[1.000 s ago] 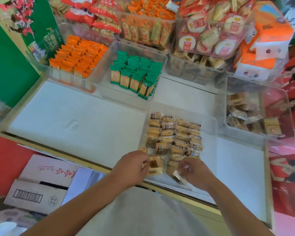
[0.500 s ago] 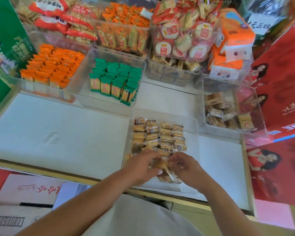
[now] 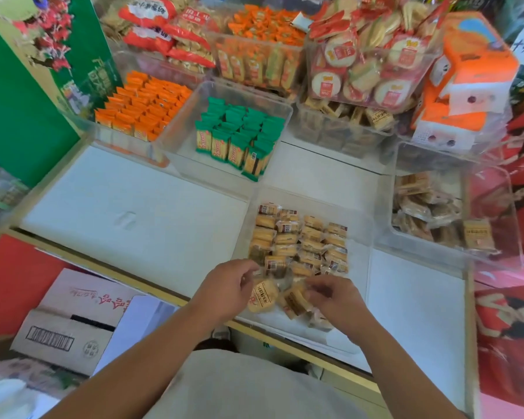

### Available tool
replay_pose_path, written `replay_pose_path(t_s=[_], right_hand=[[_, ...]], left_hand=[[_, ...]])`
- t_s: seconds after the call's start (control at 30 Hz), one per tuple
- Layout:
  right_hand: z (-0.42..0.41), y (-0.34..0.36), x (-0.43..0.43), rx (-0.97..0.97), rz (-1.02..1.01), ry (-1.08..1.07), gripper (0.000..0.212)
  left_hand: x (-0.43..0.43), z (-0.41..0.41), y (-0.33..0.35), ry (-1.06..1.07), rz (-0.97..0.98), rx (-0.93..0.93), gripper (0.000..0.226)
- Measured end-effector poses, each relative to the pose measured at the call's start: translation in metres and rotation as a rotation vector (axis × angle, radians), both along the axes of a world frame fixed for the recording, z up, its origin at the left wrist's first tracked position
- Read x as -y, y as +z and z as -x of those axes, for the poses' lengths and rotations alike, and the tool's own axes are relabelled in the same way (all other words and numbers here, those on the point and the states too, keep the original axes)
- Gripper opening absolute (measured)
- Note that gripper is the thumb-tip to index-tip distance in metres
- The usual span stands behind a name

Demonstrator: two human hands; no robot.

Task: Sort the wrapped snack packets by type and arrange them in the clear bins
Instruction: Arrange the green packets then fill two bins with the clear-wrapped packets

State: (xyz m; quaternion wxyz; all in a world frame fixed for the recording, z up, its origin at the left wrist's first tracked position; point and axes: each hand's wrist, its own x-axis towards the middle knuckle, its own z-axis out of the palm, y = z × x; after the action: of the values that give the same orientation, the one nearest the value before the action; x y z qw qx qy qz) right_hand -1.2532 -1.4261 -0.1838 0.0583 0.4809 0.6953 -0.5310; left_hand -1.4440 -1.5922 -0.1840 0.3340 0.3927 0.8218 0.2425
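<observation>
Shelf (image 3: 133, 207): L hand (image 3: 227, 285), R hand (image 3: 336, 297) round pkts (image 3: 262, 296)

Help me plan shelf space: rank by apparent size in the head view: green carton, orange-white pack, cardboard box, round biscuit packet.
1. green carton
2. orange-white pack, cardboard box: alike, nearness unsure
3. round biscuit packet

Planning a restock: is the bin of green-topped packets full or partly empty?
Partly empty: the green-topped packets stand in rows, and bare floor of their clear bin shows at its left and front.
</observation>
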Motion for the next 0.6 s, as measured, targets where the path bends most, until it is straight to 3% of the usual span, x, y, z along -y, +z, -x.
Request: replay_pose_path(t_s=[0.13,0.17,0.4,0.6], right_hand=[[-0.013,0.003,-0.006,-0.017,0.077,-0.054,0.022],[-0.003,0.004,0.015,-0.002,0.019,-0.081,0.024],[0.015,-0.01,0.02,0.207,-0.188,0.302,0.027],[0.022,-0.028,0.045,0.362,-0.392,0.372,0.024]], left_hand=[[0.0,-0.002,-0.005,-0.029,0.015,0.012,0.027],[0.014,0.016,-0.003,-0.096,-0.009,0.014,0.026],[0.015,0.031,0.0,-0.161,-0.074,-0.138,0.023],[0.019,0.047,-0.001,-0.188,-0.036,-0.154,0.029]])
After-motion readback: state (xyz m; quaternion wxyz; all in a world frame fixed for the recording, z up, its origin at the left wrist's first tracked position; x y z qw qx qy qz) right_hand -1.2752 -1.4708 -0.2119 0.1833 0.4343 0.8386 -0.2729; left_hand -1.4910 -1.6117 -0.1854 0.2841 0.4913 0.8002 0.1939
